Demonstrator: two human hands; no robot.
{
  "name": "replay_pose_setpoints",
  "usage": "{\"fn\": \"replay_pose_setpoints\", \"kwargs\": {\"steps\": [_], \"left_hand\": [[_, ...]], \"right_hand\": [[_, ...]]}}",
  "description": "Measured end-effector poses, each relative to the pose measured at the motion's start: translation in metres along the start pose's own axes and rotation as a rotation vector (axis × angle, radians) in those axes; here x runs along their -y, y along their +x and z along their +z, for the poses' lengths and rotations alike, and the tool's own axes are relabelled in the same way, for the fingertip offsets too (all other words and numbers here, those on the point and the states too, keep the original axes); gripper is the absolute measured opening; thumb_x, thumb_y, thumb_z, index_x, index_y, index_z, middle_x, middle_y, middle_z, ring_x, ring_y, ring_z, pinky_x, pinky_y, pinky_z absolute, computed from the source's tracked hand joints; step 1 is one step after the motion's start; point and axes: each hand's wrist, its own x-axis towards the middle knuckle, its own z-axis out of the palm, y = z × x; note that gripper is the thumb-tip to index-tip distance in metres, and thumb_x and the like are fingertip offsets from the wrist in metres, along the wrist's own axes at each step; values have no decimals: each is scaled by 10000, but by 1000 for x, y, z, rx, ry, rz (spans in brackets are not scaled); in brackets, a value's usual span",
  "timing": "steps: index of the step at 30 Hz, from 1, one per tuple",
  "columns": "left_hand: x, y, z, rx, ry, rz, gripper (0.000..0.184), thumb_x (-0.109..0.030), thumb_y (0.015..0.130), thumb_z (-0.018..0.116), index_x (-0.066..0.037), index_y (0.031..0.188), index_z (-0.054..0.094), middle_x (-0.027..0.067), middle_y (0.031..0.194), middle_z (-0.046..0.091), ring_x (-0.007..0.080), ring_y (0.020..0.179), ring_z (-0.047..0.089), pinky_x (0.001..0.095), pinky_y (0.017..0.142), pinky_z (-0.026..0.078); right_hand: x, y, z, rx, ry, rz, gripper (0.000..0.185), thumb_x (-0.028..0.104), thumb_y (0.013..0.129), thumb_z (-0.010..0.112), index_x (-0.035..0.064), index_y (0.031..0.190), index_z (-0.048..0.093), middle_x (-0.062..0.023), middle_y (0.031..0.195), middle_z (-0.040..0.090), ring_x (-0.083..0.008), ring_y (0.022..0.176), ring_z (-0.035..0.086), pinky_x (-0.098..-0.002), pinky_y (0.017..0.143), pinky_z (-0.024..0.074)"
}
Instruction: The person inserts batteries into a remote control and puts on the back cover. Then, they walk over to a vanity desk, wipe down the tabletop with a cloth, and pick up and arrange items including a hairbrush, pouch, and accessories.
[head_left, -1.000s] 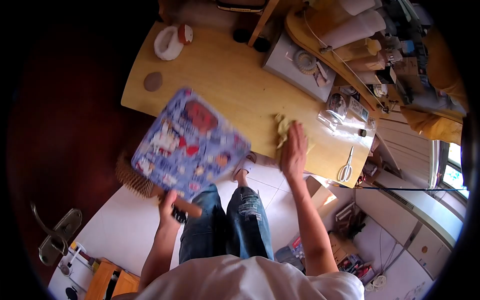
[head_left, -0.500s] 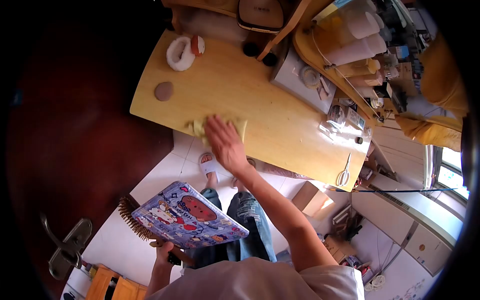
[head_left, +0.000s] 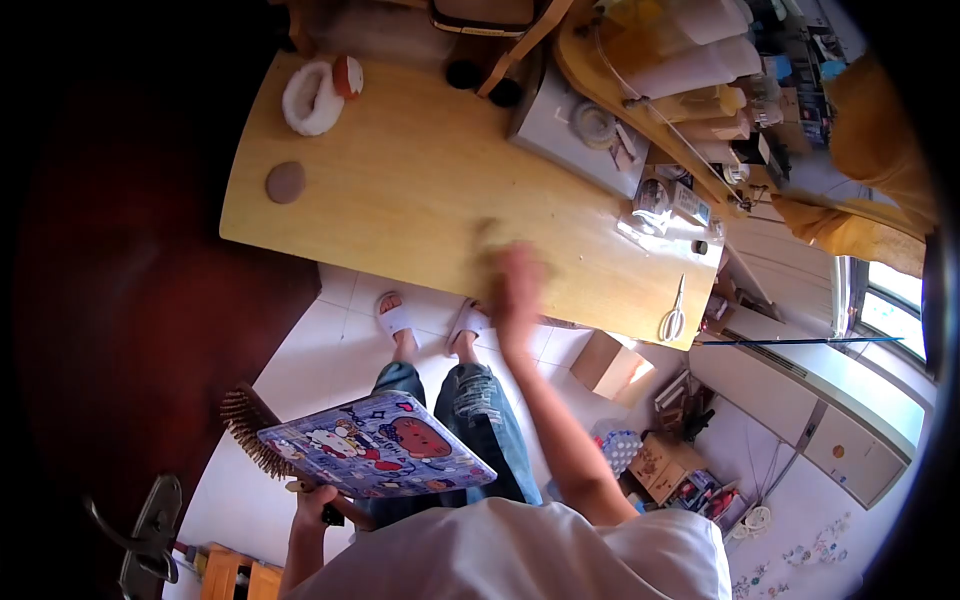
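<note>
My left hand (head_left: 317, 503) is closed at the lower left, holding a hairbrush (head_left: 252, 432) with its bristles facing outward. A flat case or book (head_left: 385, 450) with a purple-blue cartoon print rests over the same hand and lower arm, tilted. Over the front edge of the wooden table (head_left: 400, 190) is my right hand (head_left: 520, 290), smeared by motion. Its fingers do not show clearly, and the yellow cloth seen under it earlier is lost in the blur.
On the table are a fluffy white ring (head_left: 313, 98), a brown round pad (head_left: 286, 182), a grey box (head_left: 580, 130) and scissors (head_left: 674, 312). A shelf with bottles (head_left: 700, 70) stands at the back right. A cardboard box (head_left: 605, 362) sits on the floor; a dark door (head_left: 130, 300) borders the left.
My right hand has swept rightward along the table's front edge, away from the brown pad. The view has shifted slightly. My left hand keeps hold of the hairbrush.
</note>
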Motion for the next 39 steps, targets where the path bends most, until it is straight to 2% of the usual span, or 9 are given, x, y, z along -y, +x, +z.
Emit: {"fn": "replay_pose_setpoints", "kwargs": {"steps": [4,6,7,9,11,14,29,35,39], "left_hand": [[1,-2,-15,-7,75,9,721,-191,615,765,-15,1228,430,102,1114,559,244,1031,551,366,895,452],[-14,0,6,28,60,57,721,-182,613,773,-19,1228,433,97,1124,558,240,1031,552,364,898,451],[-11,2,-5,59,62,40,736,-180,606,782,-21,1233,430,96,1130,557,239,1037,550,366,897,451],[-5,0,-15,46,5,1,738,-172,608,777,-19,1238,424,98,1132,556,240,1044,545,372,904,445],[-7,3,-4,38,-62,-11,722,-163,607,758,-13,1233,431,107,1125,559,242,1038,548,371,904,444],[-12,2,9,45,-56,22,705,-171,607,740,-2,1223,440,116,1117,562,245,1029,552,368,902,446],[1,5,0,28,-63,93,711,-193,589,731,10,1208,445,123,1109,569,257,1016,559,369,888,465],[4,8,-4,37,-72,91,719,-192,580,730,2,1209,441,124,1113,564,266,1014,559,373,893,464],[2,8,-1,12,-82,84,726,-181,575,728,4,1214,437,124,1108,563,267,1012,560,375,895,465]], "right_hand": [[99,8,38,667,582,-507,410,-47,747,491,25,1148,544,-138,1195,535,-294,1175,468,-395,1001,371],[96,40,19,381,569,-484,371,-43,753,495,23,1109,572,-122,1151,567,-280,1126,517,-382,962,414],[64,46,35,331,252,-453,375,-44,763,501,31,1124,569,-131,1158,562,-296,1134,509,-404,970,405],[62,89,6,0,102,-315,462,2,760,546,51,1218,514,-206,1270,458,-382,1214,401,-442,993,354],[47,104,25,42,-115,-203,531,43,806,523,-10,1311,368,-253,1369,318,-422,1278,280,-487,1052,245],[40,129,44,21,-162,-307,516,75,817,524,-39,1296,370,-269,1377,289,-436,1271,279,-488,1041,264],[51,185,62,-225,-245,-227,208,45,708,524,-24,900,484,-235,1209,480,-389,954,478,-455,821,429],[24,192,45,-129,-98,-463,233,25,714,506,-38,938,496,-225,1220,491,-396,992,477,-447,835,422],[32,182,51,-218,-126,-294,206,36,753,525,-15,952,503,-208,1168,524,-396,991,481,-446,849,411]]}}
